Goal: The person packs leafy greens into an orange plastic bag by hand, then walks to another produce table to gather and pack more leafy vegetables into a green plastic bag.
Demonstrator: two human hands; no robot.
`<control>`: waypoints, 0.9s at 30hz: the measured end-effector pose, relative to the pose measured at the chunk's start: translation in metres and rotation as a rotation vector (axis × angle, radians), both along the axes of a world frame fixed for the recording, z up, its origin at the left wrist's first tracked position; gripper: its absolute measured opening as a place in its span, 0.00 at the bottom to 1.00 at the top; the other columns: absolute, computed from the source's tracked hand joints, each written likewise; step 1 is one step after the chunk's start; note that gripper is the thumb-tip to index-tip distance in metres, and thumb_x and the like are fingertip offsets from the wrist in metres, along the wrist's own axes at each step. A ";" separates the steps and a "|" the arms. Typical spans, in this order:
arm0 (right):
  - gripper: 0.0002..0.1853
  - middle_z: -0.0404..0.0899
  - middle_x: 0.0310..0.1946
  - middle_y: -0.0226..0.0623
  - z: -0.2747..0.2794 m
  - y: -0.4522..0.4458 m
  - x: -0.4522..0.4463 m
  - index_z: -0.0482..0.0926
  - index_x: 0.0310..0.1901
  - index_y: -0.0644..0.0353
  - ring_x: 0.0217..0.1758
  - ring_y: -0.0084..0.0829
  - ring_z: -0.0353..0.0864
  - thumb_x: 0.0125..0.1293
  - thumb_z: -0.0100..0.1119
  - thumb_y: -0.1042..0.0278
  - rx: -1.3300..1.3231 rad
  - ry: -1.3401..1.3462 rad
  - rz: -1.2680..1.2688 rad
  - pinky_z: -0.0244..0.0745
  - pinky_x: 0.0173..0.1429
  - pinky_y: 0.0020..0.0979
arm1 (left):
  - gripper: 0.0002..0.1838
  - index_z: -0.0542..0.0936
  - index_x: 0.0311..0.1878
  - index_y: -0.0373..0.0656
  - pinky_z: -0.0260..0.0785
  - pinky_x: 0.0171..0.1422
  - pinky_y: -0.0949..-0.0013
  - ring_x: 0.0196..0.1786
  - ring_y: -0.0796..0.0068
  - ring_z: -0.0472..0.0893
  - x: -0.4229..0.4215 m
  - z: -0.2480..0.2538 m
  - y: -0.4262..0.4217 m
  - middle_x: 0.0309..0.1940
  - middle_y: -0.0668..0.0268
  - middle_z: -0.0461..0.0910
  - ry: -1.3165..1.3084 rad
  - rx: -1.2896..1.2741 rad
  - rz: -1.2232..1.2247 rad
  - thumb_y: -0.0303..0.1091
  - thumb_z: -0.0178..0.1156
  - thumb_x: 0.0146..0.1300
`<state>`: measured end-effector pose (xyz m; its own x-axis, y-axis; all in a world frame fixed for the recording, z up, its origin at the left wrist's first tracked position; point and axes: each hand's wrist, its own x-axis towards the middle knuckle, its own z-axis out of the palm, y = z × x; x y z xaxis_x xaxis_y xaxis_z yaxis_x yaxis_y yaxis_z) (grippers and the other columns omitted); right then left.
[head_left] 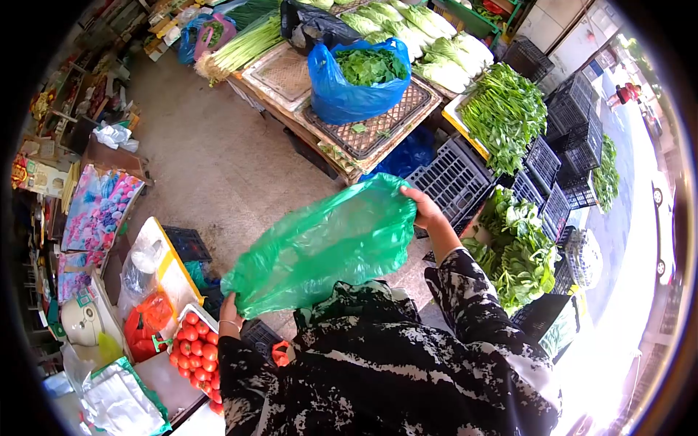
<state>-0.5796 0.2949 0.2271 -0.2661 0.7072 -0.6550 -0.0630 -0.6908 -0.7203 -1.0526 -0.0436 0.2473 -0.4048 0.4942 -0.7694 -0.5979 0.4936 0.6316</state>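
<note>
A thin green plastic bag [327,243] is stretched out between my two hands in front of my body. My left hand [230,312] grips its lower left end, close to the red tomatoes [195,351]. At the upper right corner, my right hand [425,207] is closed on the bag's edge. The bag looks spread wide and see-through, with nothing visible in it. Beyond it, a blue plastic bag [347,102] full of leafy greens [371,67] sits on the wooden table [349,167].
Spring onions [251,47] and cabbages [454,58] lie on the table. To the right are bunches of greens [505,109], leafy vegetables [516,251] and black crates [454,182]. A white scale [81,320] and stacked plastic bags [120,400] are at left.
</note>
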 end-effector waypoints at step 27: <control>0.43 0.63 0.55 0.47 0.131 0.324 -0.193 0.55 0.62 0.53 0.61 0.41 0.60 0.43 0.66 0.61 0.632 -1.601 -0.326 0.55 0.59 0.43 | 0.22 0.68 0.57 0.42 0.63 0.61 0.56 0.56 0.63 0.71 -0.203 0.080 0.453 0.55 0.64 0.72 -0.325 0.468 -0.177 0.45 0.43 0.67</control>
<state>-0.7726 0.6190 0.3583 0.5022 0.8227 0.2664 0.8485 -0.4096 -0.3350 -1.2556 0.4089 0.3272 -0.0659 0.8491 -0.5240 -0.7310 0.3164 0.6046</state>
